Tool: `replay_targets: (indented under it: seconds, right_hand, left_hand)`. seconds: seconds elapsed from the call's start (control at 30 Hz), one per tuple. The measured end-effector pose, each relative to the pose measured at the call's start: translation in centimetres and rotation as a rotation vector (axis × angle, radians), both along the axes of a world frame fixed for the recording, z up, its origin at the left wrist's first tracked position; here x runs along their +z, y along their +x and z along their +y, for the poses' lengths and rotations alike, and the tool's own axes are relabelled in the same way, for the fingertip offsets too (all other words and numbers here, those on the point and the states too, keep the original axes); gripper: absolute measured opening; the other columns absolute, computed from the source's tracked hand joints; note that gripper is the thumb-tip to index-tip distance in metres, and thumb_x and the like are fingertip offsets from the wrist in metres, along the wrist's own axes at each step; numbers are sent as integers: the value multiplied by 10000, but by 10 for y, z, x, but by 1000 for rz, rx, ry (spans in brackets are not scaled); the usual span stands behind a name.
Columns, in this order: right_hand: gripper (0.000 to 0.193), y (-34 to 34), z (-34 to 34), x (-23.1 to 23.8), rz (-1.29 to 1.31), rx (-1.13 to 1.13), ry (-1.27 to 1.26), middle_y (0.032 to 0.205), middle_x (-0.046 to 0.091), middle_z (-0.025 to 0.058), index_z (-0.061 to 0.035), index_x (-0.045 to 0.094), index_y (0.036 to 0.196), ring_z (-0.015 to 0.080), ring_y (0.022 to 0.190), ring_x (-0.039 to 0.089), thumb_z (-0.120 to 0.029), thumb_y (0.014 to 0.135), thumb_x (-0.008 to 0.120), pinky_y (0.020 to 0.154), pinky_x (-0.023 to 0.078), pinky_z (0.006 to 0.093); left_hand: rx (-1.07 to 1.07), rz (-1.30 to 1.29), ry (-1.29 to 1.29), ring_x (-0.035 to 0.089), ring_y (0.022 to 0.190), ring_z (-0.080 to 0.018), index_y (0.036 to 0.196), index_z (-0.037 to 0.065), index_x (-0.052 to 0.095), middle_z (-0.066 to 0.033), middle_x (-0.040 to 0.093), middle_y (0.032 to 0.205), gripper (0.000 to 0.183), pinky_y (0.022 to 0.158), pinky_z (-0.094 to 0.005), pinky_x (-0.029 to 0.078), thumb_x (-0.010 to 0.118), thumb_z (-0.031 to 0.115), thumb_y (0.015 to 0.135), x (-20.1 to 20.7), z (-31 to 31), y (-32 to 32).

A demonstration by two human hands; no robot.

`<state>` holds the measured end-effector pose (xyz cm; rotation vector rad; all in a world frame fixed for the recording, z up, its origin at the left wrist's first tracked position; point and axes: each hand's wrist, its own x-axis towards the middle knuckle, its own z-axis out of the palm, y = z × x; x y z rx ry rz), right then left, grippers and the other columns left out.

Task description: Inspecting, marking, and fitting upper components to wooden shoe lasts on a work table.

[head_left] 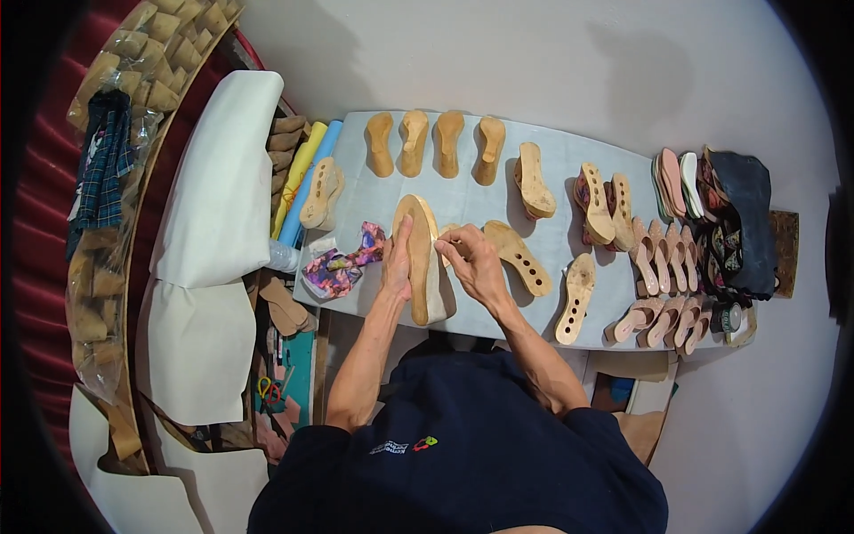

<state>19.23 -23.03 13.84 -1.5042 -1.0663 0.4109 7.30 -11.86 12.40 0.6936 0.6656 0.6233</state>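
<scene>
My left hand [398, 267] is closed around a tall wooden wedge shoe sole [421, 298], held upright over the table's near edge. An off-white band runs along the right side of the sole. At that edge, the thumb and fingers of my right hand [478, 265] are pinched together; what they hold, if anything, is too small to make out. Just left of my left hand lies a crumpled purple floral cloth [334, 274]. Beside my right hand rests a wooden sole with holes [520, 258], and another light piece [452, 233] is partly hidden behind the fingers.
Several wooden shoe forms [449, 147] stand along the back of the grey table [356, 214]. More holed soles [576, 298] lie to the right, near rows of pink sandals [658, 258] and a dark bag [743, 222]. White sheet material [213, 196] and scissors [269, 389] are at left.
</scene>
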Motion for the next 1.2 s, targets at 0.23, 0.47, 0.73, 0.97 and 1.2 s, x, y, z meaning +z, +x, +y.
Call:
replay_targets:
  seconds: [0.23, 0.47, 0.73, 0.97, 1.2]
  right_hand:
    - [239, 10, 1, -14, 176, 144, -243, 950, 671, 119, -5, 649, 1079, 177, 708, 577, -234, 1013, 659, 645, 469, 344]
    - [305, -9, -7, -18, 409, 50, -87, 901, 745, 49, -31, 792, 1069, 77, 662, 553, -287, 904, 811, 566, 431, 267]
    - [237, 7, -10, -3, 106, 68, -251, 808, 716, 103, 11, 750, 971, 137, 572, 554, -221, 925, 745, 563, 457, 308]
    - [257, 8, -1, -9, 85, 164, -288, 791, 664, 126, 23, 653, 951, 218, 623, 586, -233, 950, 673, 604, 480, 368]
    - [213, -23, -3, -24, 119, 76, -203, 870, 641, 121, -3, 608, 1005, 201, 644, 569, -210, 971, 648, 613, 480, 354]
  left_hand:
    - [42, 65, 55, 674, 798, -131, 1243, 47, 603, -47, 663, 971, 505, 657, -294, 579, 637, 493, 1007, -12, -2, 3]
    - [-17, -55, -95, 685, 884, -168, 1343, 90, 546, -52, 644, 1021, 526, 738, -348, 609, 624, 493, 1013, -19, 2, -5]
    - [-13, 122, 104, 668, 784, -132, 1226, 27, 615, -58, 668, 986, 511, 660, -295, 577, 676, 474, 987, -10, 1, -11]
    - [-26, 148, 126, 663, 808, -124, 1212, 20, 625, -52, 671, 989, 469, 661, -292, 560, 661, 440, 1006, -4, 5, -9]
    - [15, 141, 153, 673, 888, -148, 1243, 12, 611, -71, 671, 1055, 496, 709, -326, 580, 647, 449, 1011, -13, 0, -22]
